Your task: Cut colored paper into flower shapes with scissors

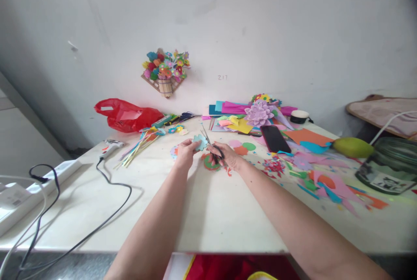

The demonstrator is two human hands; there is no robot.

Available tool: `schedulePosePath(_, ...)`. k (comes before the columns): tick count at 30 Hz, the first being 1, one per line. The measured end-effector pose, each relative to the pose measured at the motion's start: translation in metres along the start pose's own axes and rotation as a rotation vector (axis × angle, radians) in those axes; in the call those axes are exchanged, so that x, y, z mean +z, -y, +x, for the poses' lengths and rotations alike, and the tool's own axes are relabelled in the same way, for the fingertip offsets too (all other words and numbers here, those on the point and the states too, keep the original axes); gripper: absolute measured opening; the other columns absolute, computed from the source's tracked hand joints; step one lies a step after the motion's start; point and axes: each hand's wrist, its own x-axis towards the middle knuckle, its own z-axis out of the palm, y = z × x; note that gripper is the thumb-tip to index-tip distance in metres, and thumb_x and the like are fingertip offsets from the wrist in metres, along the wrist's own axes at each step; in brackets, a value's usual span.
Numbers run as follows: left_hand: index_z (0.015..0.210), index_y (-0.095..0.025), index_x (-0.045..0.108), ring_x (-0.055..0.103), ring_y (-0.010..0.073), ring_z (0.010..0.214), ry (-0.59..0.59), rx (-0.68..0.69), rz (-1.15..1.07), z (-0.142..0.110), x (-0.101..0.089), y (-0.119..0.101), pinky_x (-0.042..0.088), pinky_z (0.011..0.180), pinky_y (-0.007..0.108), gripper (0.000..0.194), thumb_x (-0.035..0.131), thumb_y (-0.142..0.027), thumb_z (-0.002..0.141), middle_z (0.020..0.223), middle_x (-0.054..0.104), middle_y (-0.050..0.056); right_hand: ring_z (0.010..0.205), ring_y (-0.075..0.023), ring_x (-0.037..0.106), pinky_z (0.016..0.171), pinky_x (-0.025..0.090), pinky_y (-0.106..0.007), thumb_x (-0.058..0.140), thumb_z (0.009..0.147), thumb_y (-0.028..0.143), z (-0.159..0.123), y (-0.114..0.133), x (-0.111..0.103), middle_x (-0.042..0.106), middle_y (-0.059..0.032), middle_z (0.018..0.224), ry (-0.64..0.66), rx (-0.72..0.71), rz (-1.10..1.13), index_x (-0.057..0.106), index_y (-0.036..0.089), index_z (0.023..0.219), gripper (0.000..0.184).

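Between the thumb and fingers of my left hand (186,151) is a light blue flower cutout (200,142) with a scalloped edge. My right hand (226,155) is closed on a pair of scissors (217,149) with dark handles; the blades point up and to the left, close beside the cutout's right edge. Whether the blades touch it I cannot tell. Below the hands lie green and red round pieces (211,163), partly hidden by my right fingers. Pink, orange and green discs (249,146) rest just right of my right hand.
Coloured scraps (335,186), a phone (275,138) and a glass jar (387,165) occupy the right side. Left are a red plastic bag (127,115), thin sticks (138,148), a glue gun (110,147) with its cord, and a power strip (55,178). A flower basket (165,73) hangs on the wall.
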Motion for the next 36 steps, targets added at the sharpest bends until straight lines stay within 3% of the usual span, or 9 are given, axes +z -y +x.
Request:
schedulePosePath(7, 0.054, -0.014, 0.056, 0.057, 0.0119, 0.053, 0.004, 0.003, 0.001, 0.001, -0.001, 0.002, 0.048, 0.062, 0.028, 0.028, 0.081, -0.025, 0.048, 0.053, 0.059, -0.001, 0.032, -0.0047, 0.043, 0.027, 0.023, -0.016, 0.059, 0.076, 0.056, -0.001, 0.004, 0.005, 0.060, 0.0018, 0.054, -0.056, 0.007, -0.004, 0.054, 0.016, 0.073, 0.041)
schedulePosePath(13, 0.054, -0.014, 0.056, 0.060, 0.0137, 0.056, 0.044, -0.041, 0.060, -0.001, -0.001, 0.000, 0.051, 0.067, 0.031, 0.034, 0.084, -0.032, 0.046, 0.056, 0.062, 0.002, 0.041, -0.0068, 0.050, 0.037, 0.033, -0.017, 0.080, 0.055, 0.038, 0.009, 0.004, 0.003, 0.056, 0.0056, 0.054, -0.336, -0.040, 0.093, 0.057, 0.015, 0.086, 0.045)
schedulePosePath(16, 0.053, -0.014, 0.054, 0.060, 0.0139, 0.056, 0.070, -0.067, 0.078, -0.003, 0.000, -0.001, 0.051, 0.066, 0.031, 0.039, 0.086, -0.035, 0.043, 0.054, 0.061, 0.002, 0.041, -0.0083, 0.050, 0.041, 0.037, -0.020, 0.081, 0.054, 0.036, 0.016, 0.002, -0.002, 0.057, 0.0052, 0.053, -0.406, -0.028, 0.089, 0.056, 0.016, 0.089, 0.048)
schedulePosePath(19, 0.052, -0.014, 0.053, 0.060, 0.0137, 0.054, 0.068, -0.088, 0.089, -0.004, 0.002, -0.001, 0.051, 0.064, 0.030, 0.042, 0.087, -0.036, 0.041, 0.053, 0.061, 0.002, 0.039, -0.0114, 0.052, 0.041, 0.039, -0.023, 0.080, 0.055, 0.036, 0.020, -0.004, -0.008, 0.059, 0.0031, 0.055, -0.490, 0.043, -0.076, 0.058, 0.016, 0.094, 0.049)
schedulePosePath(21, 0.054, -0.014, 0.053, 0.061, 0.0140, 0.055, 0.065, -0.103, 0.090, -0.004, 0.003, -0.002, 0.051, 0.064, 0.030, 0.043, 0.087, -0.036, 0.040, 0.055, 0.063, 0.003, 0.042, -0.0140, 0.056, 0.043, 0.041, -0.025, 0.078, 0.058, 0.038, 0.020, -0.007, -0.013, 0.062, 0.0001, 0.058, -0.522, 0.071, -0.274, 0.063, 0.017, 0.087, 0.039)
schedulePosePath(25, 0.057, -0.013, 0.054, 0.063, 0.0149, 0.058, 0.057, -0.132, 0.099, -0.006, 0.004, -0.004, 0.052, 0.064, 0.030, 0.044, 0.087, -0.036, 0.040, 0.061, 0.066, 0.005, 0.067, -0.0204, 0.066, 0.058, 0.045, -0.026, 0.071, 0.065, 0.041, 0.017, -0.009, -0.017, 0.070, -0.0064, 0.069, -0.476, 0.048, -0.766, 0.071, 0.018, 0.077, 0.026)
schedulePosePath(28, 0.056, -0.014, 0.052, 0.063, 0.0154, 0.057, 0.050, -0.145, 0.115, -0.006, 0.004, -0.004, 0.052, 0.062, 0.030, 0.044, 0.087, -0.036, 0.039, 0.058, 0.065, 0.004, 0.083, -0.0231, 0.067, 0.067, 0.045, -0.027, 0.068, 0.068, 0.041, 0.012, -0.005, -0.014, 0.073, -0.0091, 0.082, -0.441, 0.063, -1.020, 0.074, 0.020, 0.085, 0.028)
schedulePosePath(31, 0.053, -0.015, 0.050, 0.061, 0.0141, 0.054, 0.056, -0.140, 0.125, -0.006, 0.005, -0.002, 0.052, 0.060, 0.029, 0.045, 0.087, -0.036, 0.040, 0.054, 0.062, 0.003, 0.087, -0.0226, 0.066, 0.069, 0.044, -0.026, 0.065, 0.070, 0.037, 0.008, 0.002, -0.009, 0.073, -0.0088, 0.091, -0.406, 0.078, -1.135, 0.072, 0.022, 0.099, 0.034)
schedulePosePath(36, 0.052, -0.016, 0.048, 0.060, 0.0140, 0.052, 0.075, -0.146, 0.149, -0.005, 0.005, 0.002, 0.052, 0.058, 0.029, 0.045, 0.087, -0.037, 0.042, 0.054, 0.061, 0.002, 0.089, -0.0234, 0.066, 0.069, 0.044, -0.026, 0.063, 0.071, 0.031, 0.002, 0.009, -0.006, 0.072, -0.0103, 0.095, -0.280, 0.089, -1.237, 0.073, 0.019, 0.092, 0.026)
